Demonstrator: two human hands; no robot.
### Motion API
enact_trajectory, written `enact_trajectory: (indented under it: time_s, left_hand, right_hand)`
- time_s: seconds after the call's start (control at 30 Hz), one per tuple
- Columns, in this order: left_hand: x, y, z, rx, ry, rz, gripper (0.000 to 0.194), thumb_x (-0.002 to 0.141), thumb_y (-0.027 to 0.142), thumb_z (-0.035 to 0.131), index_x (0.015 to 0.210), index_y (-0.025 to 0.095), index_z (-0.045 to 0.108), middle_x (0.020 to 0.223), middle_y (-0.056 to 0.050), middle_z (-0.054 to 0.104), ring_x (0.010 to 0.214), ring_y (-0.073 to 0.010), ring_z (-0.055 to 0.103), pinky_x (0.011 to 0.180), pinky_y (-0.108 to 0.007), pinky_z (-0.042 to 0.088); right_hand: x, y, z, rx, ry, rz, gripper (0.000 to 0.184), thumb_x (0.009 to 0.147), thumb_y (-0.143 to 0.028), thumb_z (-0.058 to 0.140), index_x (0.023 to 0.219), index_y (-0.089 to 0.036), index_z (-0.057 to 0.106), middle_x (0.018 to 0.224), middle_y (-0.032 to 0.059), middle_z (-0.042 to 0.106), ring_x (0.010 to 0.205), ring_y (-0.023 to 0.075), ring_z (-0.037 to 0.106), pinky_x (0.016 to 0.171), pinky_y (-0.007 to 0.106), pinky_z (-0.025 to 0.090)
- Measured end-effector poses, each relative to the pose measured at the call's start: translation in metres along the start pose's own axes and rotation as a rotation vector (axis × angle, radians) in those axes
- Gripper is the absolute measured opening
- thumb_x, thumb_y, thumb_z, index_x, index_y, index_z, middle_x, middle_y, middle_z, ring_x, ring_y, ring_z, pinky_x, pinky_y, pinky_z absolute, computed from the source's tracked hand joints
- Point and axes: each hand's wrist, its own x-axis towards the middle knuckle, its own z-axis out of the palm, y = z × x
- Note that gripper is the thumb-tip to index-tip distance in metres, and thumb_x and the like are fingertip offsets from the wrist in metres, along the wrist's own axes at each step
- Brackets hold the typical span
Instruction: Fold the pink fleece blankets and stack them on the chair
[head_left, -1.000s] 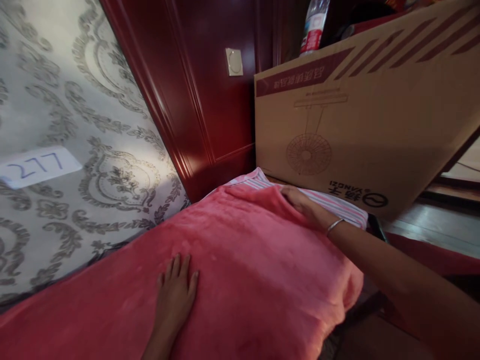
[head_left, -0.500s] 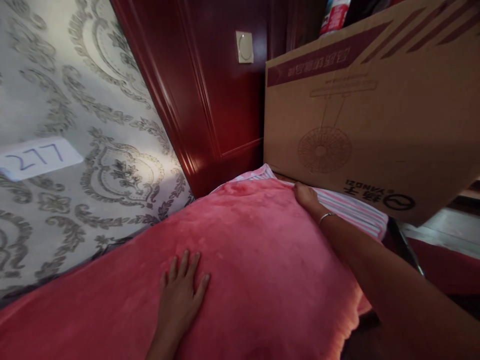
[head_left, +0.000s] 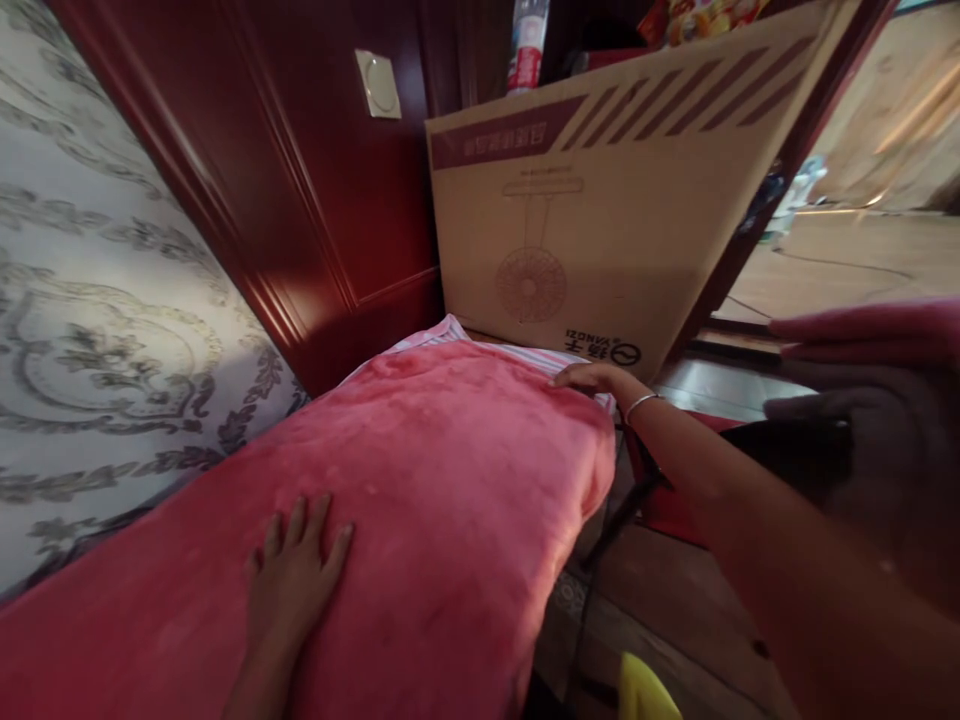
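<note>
A plush pink blanket (head_left: 435,480) lies over a surface, sloping off at the right. My left hand (head_left: 292,580) rests flat on it with fingers spread. At the far right corner, my right hand (head_left: 589,382), with a thin bracelet at the wrist, has its fingers closed on the blanket's edge; the fingertips are partly hidden. Pink-and-white striped fabric (head_left: 536,357) shows from under the far edge, near my right fingers.
Behind the far edge stands a large cardboard box (head_left: 630,210) with a fan drawing, with a bottle (head_left: 529,45) above it. Dark red panelling (head_left: 330,200) and patterned wallpaper (head_left: 112,350) are at left. Folded cloths (head_left: 892,400) lie at right; something yellow (head_left: 645,690) is below.
The view has turned to the right. My right hand has moved along the far edge to the right corner, where the blanket now covers more striped fabric. My left hand stays flat.
</note>
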Motion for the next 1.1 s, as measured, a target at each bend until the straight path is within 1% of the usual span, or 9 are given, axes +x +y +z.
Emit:
enact_trajectory:
  time_s: [0.1,0.23,0.33,0.47,0.7,0.8,0.87,0.97,1.1]
  left_hand:
    - [-0.001,0.001,-0.003,-0.003,-0.003,0.000,0.062,0.099,0.049,0.027,0.155,0.022,0.036,0.163,-0.011,0.030,0.149,-0.0371,0.027,0.114,-0.057,0.030]
    - [-0.001,0.002,-0.003,-0.016,0.009,0.002,0.061,0.099,0.048,0.027,0.154,0.022,0.037,0.163,-0.011,0.031,0.149,-0.0371,0.027,0.114,-0.057,0.031]
    - [-0.002,0.001,-0.002,-0.043,0.028,0.008,0.061,0.099,0.048,0.028,0.153,0.022,0.039,0.162,-0.011,0.033,0.148,-0.0365,0.028,0.114,-0.058,0.030]
    - [-0.004,0.001,0.000,-0.048,0.057,0.013,0.061,0.100,0.049,0.028,0.153,0.022,0.040,0.161,-0.012,0.034,0.148,-0.0357,0.029,0.114,-0.057,0.030]
    - [-0.006,-0.001,0.005,-0.051,0.057,0.006,0.060,0.098,0.047,0.032,0.152,0.023,0.041,0.162,-0.011,0.033,0.149,-0.0374,0.027,0.115,-0.058,0.027]
    - [-0.007,-0.002,0.008,-0.066,0.064,0.001,0.060,0.097,0.047,0.035,0.152,0.023,0.042,0.161,-0.012,0.034,0.149,-0.0385,0.027,0.114,-0.059,0.028]
    - [-0.008,-0.003,0.008,-0.067,0.061,-0.003,0.060,0.097,0.047,0.036,0.152,0.023,0.041,0.162,-0.012,0.034,0.149,-0.0385,0.026,0.114,-0.059,0.028]
    - [-0.009,-0.002,0.007,-0.061,0.022,-0.014,0.060,0.097,0.046,0.036,0.153,0.024,0.039,0.163,-0.011,0.031,0.150,-0.0380,0.023,0.116,-0.059,0.025]
    - [-0.011,-0.001,0.005,-0.049,-0.010,-0.028,0.060,0.097,0.044,0.034,0.154,0.025,0.037,0.164,-0.008,0.027,0.151,-0.0367,0.021,0.117,-0.057,0.025]
  right_hand:
    - [-0.014,0.007,-0.008,-0.034,0.013,-0.002,0.030,0.086,-0.043,0.064,0.095,-0.017,0.076,0.091,0.0076,0.075,0.076,0.0200,0.067,0.069,0.028,0.054]
    - [-0.018,0.012,-0.013,-0.185,0.159,0.015,0.028,0.086,-0.036,0.065,0.100,-0.014,0.075,0.102,0.0100,0.074,0.092,0.0227,0.066,0.076,0.026,0.049]
    - [-0.019,0.017,-0.006,-0.318,0.235,0.043,0.025,0.084,-0.035,0.069,0.094,-0.014,0.075,0.101,0.0128,0.073,0.098,0.0260,0.065,0.079,0.028,0.047]
    - [-0.028,0.026,0.007,-0.423,0.304,0.039,0.029,0.089,-0.040,0.064,0.102,-0.016,0.073,0.113,0.0150,0.070,0.107,0.0272,0.063,0.083,0.029,0.045]
    - [-0.027,0.027,0.014,-0.485,0.309,0.072,0.026,0.090,-0.035,0.061,0.094,-0.012,0.074,0.103,0.0210,0.072,0.096,0.0315,0.068,0.078,0.035,0.048]
    - [-0.008,0.006,0.023,-0.463,0.313,0.030,0.021,0.086,-0.022,0.060,0.099,-0.012,0.075,0.105,0.0206,0.073,0.097,0.0302,0.069,0.079,0.035,0.049]
    - [0.011,-0.017,0.034,-0.423,0.322,-0.041,0.030,0.087,-0.016,0.056,0.113,-0.013,0.072,0.115,0.0186,0.072,0.104,0.0270,0.068,0.085,0.032,0.049]
    - [0.046,-0.062,0.055,-0.351,0.331,-0.153,0.043,0.089,-0.015,0.052,0.131,-0.013,0.064,0.125,0.0167,0.068,0.113,0.0239,0.065,0.093,0.029,0.047]
    - [0.094,-0.123,0.081,-0.270,0.327,-0.263,0.045,0.092,-0.019,0.050,0.136,-0.012,0.061,0.132,0.0146,0.065,0.122,0.0235,0.061,0.100,0.028,0.043]
